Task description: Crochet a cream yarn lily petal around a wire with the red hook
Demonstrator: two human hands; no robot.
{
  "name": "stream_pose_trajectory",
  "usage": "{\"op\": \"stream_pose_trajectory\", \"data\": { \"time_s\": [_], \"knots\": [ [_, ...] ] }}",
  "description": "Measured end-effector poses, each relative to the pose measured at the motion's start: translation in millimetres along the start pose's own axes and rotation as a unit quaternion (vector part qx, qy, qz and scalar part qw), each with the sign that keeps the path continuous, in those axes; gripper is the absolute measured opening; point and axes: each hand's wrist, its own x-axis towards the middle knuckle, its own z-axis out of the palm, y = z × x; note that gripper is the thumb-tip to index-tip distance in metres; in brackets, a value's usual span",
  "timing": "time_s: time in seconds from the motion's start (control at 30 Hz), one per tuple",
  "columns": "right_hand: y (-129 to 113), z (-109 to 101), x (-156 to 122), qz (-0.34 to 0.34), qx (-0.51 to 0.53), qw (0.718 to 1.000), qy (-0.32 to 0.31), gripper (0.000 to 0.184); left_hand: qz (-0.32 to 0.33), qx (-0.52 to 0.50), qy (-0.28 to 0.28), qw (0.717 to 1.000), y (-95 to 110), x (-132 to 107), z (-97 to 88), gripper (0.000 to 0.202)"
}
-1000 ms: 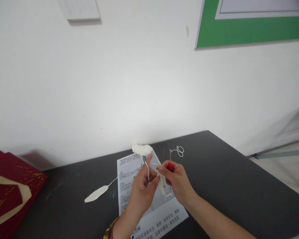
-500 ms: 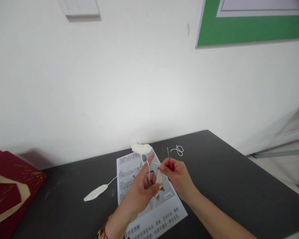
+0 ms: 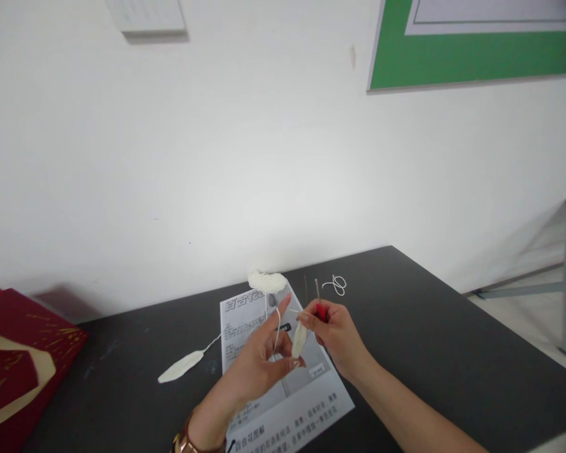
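Note:
Over the printed sheet point(image 3: 306, 402), my left hand point(image 3: 259, 362) has its thumb and fingers closed on the lower end of a cream crocheted leaf-shaped piece point(image 3: 299, 341). Its index finger points up with white yarn point(image 3: 278, 327) draped across it. My right hand point(image 3: 337, 333) grips a crochet hook point(image 3: 321, 311) by its red handle, the metal shaft sticking upward. The right fingertips also pinch the top of the crocheted piece. A thin wire point(image 3: 305, 288) rises beside the hook. Fingers hide the hook's other end.
A white yarn skein point(image 3: 266, 281) lies by the wall at the sheet's top. Left of the sheet rests a second crocheted leaf shape point(image 3: 182, 367) with a tail. A yarn scrap point(image 3: 338, 285) lies behind my right hand. A red gift bag point(image 3: 23, 358) stands on the dark table's point(image 3: 434, 340) left.
My left hand has shifted slightly down and left, and its fingers sit lower on the crocheted piece, showing more of it. The right hand stays nearly in place with the hook.

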Motion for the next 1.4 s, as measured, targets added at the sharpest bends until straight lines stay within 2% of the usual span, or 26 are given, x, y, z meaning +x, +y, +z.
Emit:
{"op": "stream_pose_trajectory", "data": {
  "time_s": [0.13, 0.23, 0.37, 0.6, 0.83, 1.07, 1.2, 1.4],
  "knots": [
    [-1.1, 4.2, -2.0, 0.007, 0.019, 1.000, -0.001, 0.033, 0.021, -0.025, 0.000, 0.999, 1.2, 6.9, 3.2, 0.102],
    [0.9, 5.6, -1.9, 0.017, 0.046, 0.999, -0.005, 0.033, -0.016, -0.074, 0.050, 0.996, 0.3, 14.9, 10.8, 0.099],
    [4.6, 4.5, -0.3, 0.014, 0.067, 0.998, -0.012, 0.034, -0.030, -0.078, 0.113, 0.990, 0.4, 21.6, 20.1, 0.098],
    [4.7, 3.8, 0.2, 0.042, 0.085, 0.995, -0.007, 0.033, -0.009, -0.094, 0.093, 0.991, 3.4, 18.6, 25.8, 0.095],
    [2.1, 4.4, -3.8, 0.028, 0.053, 0.998, -0.004, 0.032, 0.022, -0.082, 0.190, 0.978, -2.7, 14.9, 28.3, 0.082],
    [0.1, 5.2, -7.7, 0.053, 0.051, 0.997, -0.036, 0.034, 0.068, -0.068, 0.209, 0.973, -1.8, 8.1, 21.8, 0.069],
    [-0.2, 6.5, -9.3, 0.063, 0.055, 0.995, -0.048, 0.029, 0.074, -0.078, 0.220, 0.969, -1.1, 6.1, 20.6, 0.062],
    [-5.1, 6.9, -9.8, 0.061, 0.086, 0.994, -0.042, 0.024, 0.062, -0.105, 0.224, 0.967, 4.0, 1.4, 21.0, 0.068]
  ]
}}
